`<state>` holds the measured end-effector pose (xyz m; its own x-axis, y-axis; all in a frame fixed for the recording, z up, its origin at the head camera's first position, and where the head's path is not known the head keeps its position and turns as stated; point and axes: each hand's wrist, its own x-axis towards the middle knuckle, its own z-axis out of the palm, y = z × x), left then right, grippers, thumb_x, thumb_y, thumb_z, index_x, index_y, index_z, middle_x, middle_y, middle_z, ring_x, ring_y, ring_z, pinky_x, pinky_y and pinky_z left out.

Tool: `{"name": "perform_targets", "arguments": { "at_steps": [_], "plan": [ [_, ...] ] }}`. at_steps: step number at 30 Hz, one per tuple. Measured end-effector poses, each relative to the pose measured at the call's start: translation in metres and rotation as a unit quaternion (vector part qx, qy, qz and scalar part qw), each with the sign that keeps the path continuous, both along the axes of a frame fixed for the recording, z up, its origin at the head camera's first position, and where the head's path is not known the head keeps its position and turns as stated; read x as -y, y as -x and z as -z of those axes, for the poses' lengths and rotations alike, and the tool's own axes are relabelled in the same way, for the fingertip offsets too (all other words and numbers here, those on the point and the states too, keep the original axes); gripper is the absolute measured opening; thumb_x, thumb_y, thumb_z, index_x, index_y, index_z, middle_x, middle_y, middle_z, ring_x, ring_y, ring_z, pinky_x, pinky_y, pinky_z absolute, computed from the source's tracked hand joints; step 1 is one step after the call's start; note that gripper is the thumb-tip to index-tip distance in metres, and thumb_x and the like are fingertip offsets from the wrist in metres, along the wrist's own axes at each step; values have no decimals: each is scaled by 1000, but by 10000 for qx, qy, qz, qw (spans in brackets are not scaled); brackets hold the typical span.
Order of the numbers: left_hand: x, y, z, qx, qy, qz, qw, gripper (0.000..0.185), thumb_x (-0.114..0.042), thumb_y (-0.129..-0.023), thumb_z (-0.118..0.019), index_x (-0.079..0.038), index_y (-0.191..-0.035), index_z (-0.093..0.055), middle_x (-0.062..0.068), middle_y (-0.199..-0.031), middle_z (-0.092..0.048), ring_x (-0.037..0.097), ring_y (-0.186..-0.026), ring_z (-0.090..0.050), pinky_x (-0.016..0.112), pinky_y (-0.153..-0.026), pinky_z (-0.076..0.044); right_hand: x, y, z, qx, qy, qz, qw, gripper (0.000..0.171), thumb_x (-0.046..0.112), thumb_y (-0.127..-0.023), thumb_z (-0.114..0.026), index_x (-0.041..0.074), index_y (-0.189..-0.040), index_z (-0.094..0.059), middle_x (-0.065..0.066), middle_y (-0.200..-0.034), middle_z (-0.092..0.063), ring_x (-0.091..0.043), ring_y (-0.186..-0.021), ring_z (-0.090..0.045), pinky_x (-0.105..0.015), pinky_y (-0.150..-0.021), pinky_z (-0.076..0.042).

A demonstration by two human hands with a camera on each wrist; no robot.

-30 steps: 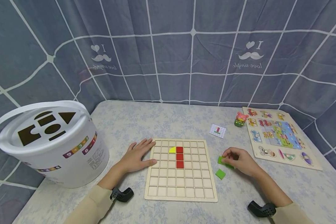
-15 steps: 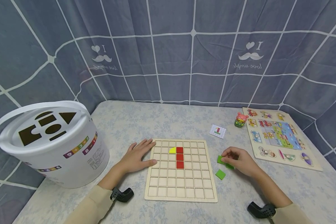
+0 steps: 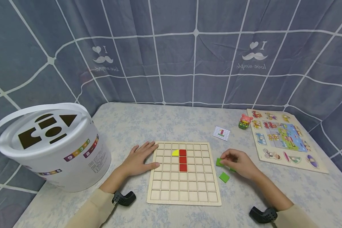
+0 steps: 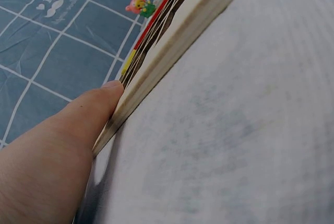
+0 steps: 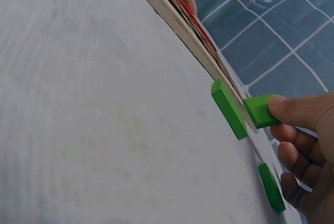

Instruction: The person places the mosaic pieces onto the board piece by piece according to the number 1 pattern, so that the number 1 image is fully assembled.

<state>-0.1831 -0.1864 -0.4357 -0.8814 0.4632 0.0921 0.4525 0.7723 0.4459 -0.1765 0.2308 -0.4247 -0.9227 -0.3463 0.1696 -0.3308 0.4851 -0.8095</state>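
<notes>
3 green tiles — 1 pinched; 3 red tiles.

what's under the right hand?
The right hand pinches one green tile; another green tile lies on the table beneath the fingers. Anything further under the palm is hidden.

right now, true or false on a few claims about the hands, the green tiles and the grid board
1. The right hand pinches a green tile. True.
2. The left hand holds a red tile. False: it lies flat, touching the left edge of the grid board.
3. Three red tiles sit in one column on the board. True.
4. The yellow piece lies right of the red column. False: it lies left of the top red tile.
5. A loose green tile lies on the table beside the board. True.
</notes>
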Motion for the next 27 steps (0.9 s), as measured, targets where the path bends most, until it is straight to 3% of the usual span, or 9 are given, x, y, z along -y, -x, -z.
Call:
{"name": "perform_targets", "arguments": {
  "at_steps": [27],
  "plan": [
    [0,0,-1,18,29,25,10000,80,-56,-89,-60,-15,-153,-35,7,-158,-29,28,-147,-19,60,-113,-8,43,3,-1,-13,271,-579,9980,6,9,-89,-72,7,-91,-67,2,-78,-60,-11,-69,-53,-24,-62,-46]
  ]
}}
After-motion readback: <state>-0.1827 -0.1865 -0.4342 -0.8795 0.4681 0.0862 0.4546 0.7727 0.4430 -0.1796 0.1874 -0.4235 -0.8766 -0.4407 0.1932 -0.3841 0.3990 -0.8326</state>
